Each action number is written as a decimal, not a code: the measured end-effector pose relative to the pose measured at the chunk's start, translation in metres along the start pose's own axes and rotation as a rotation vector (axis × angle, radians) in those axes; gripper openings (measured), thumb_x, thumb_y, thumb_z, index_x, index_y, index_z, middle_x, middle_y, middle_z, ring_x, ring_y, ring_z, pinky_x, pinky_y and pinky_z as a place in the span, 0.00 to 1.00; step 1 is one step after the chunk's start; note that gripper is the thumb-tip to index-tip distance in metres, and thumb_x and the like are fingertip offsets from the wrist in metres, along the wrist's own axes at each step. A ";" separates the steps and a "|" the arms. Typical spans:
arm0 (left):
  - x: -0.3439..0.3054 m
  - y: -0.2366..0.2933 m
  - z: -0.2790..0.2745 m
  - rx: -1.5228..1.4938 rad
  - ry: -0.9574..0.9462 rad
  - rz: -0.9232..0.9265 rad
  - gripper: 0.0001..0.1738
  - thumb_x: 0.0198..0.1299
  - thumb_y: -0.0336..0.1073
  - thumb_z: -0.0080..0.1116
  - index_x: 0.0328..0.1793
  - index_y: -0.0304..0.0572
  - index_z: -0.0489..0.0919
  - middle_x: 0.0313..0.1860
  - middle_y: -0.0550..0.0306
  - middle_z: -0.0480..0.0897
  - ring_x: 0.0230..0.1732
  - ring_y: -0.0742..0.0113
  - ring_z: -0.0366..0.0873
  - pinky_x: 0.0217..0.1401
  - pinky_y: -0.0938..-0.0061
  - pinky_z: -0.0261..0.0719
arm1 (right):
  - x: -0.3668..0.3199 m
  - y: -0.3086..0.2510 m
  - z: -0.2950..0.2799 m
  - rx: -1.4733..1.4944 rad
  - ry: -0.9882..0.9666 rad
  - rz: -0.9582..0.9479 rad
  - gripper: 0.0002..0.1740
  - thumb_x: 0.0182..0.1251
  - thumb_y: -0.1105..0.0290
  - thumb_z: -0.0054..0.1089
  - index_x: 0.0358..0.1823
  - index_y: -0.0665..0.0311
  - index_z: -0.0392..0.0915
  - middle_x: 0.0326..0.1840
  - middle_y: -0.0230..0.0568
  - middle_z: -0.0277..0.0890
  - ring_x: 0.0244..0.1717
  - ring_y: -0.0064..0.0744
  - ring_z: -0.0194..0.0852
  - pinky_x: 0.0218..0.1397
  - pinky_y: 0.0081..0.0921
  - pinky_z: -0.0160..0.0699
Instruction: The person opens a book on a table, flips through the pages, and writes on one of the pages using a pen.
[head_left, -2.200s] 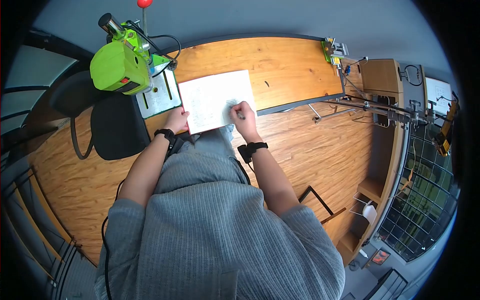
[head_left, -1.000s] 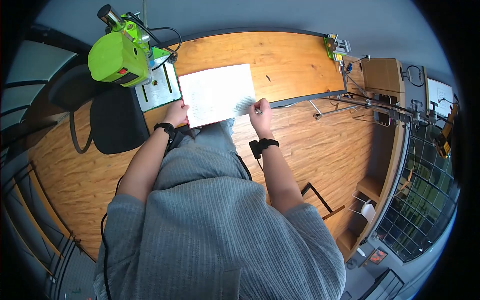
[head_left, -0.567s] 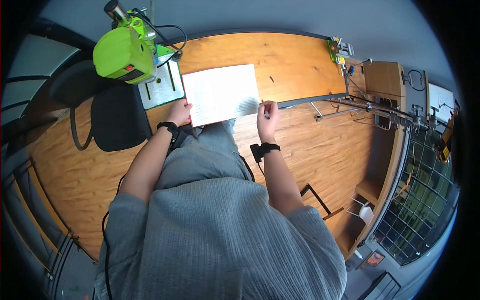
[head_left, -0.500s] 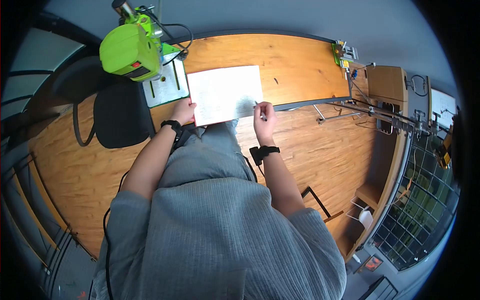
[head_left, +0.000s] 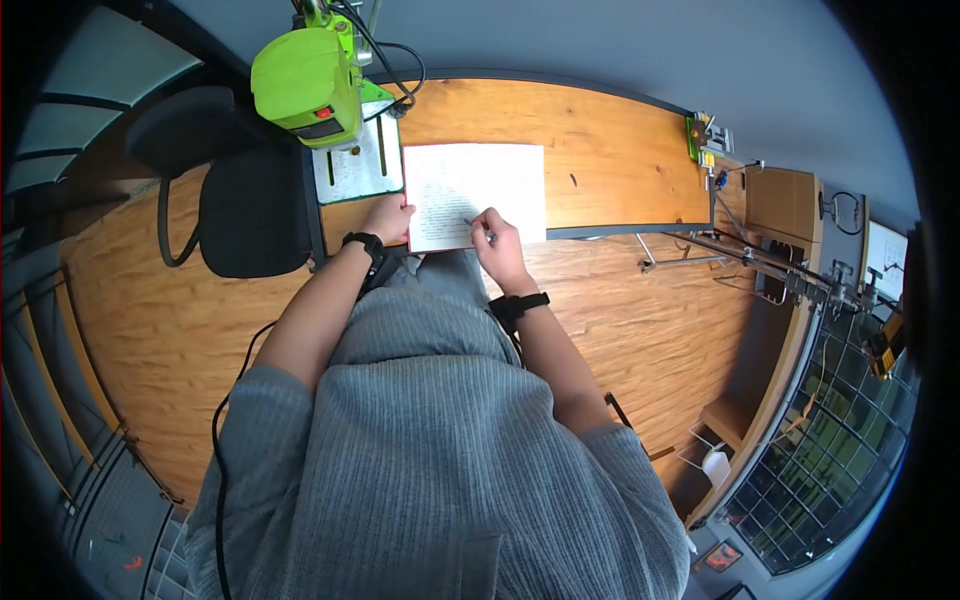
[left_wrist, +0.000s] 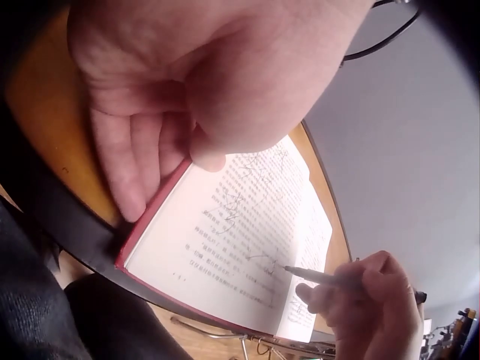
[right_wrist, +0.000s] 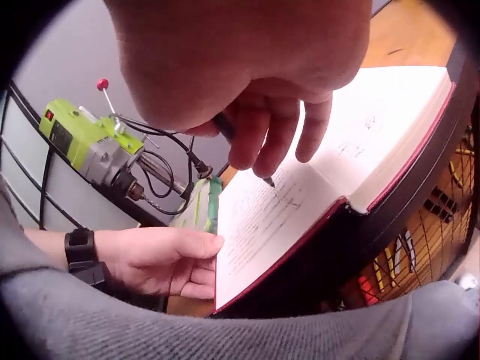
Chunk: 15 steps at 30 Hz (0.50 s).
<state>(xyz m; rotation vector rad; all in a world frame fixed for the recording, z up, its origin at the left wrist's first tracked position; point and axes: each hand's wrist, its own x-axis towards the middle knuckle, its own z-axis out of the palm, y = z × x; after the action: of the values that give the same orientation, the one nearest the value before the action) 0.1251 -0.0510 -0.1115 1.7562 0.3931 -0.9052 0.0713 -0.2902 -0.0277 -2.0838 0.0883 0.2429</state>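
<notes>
An open book (head_left: 520,185) with a red cover lies at the table's near edge. My left hand (head_left: 390,218) holds its left edge, the thumb (left_wrist: 208,152) on the printed page and the other fingers at the cover's outer side. In my right hand (head_left: 500,252) a dark pen (left_wrist: 330,277) is pinched, its tip at the text of the left page. Handwritten marks run across the print in the left wrist view. Part of the right page is hidden behind my right hand in that view.
A green drill press (head_left: 305,85) stands on the table left of the book, its slotted metal base (head_left: 350,165) close to my left hand. A small vise (head_left: 703,140) sits at the table's right end. A black chair (head_left: 255,220) is at the left.
My right hand went right to the right page's outer edge, then came back left with the pen to the left page. My left hand keeps its hold. The head view has shifted.
</notes>
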 end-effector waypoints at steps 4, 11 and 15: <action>0.001 0.002 -0.003 0.034 -0.038 -0.013 0.15 0.79 0.37 0.53 0.60 0.32 0.79 0.50 0.48 0.87 0.46 0.58 0.91 0.44 0.62 0.95 | 0.004 -0.006 -0.002 -0.030 -0.002 -0.056 0.07 0.75 0.71 0.58 0.42 0.69 0.77 0.35 0.58 0.84 0.37 0.56 0.87 0.42 0.42 0.85; 0.000 0.005 -0.003 0.044 -0.027 -0.008 0.15 0.79 0.37 0.53 0.57 0.31 0.79 0.49 0.47 0.87 0.46 0.56 0.92 0.43 0.63 0.96 | 0.009 0.015 -0.004 -0.114 -0.139 -0.048 0.07 0.74 0.72 0.60 0.44 0.69 0.79 0.37 0.57 0.82 0.39 0.56 0.84 0.44 0.41 0.84; -0.001 0.006 -0.004 0.049 -0.031 -0.010 0.14 0.79 0.38 0.53 0.56 0.31 0.79 0.48 0.47 0.87 0.43 0.57 0.92 0.42 0.64 0.96 | 0.011 0.004 -0.004 -0.070 -0.005 -0.130 0.06 0.75 0.72 0.61 0.45 0.69 0.79 0.40 0.58 0.82 0.41 0.55 0.84 0.45 0.41 0.84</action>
<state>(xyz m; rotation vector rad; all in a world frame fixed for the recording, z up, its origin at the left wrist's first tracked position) 0.1302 -0.0494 -0.1060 1.7846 0.3629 -0.9555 0.0819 -0.2952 -0.0319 -2.1489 -0.0587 0.1742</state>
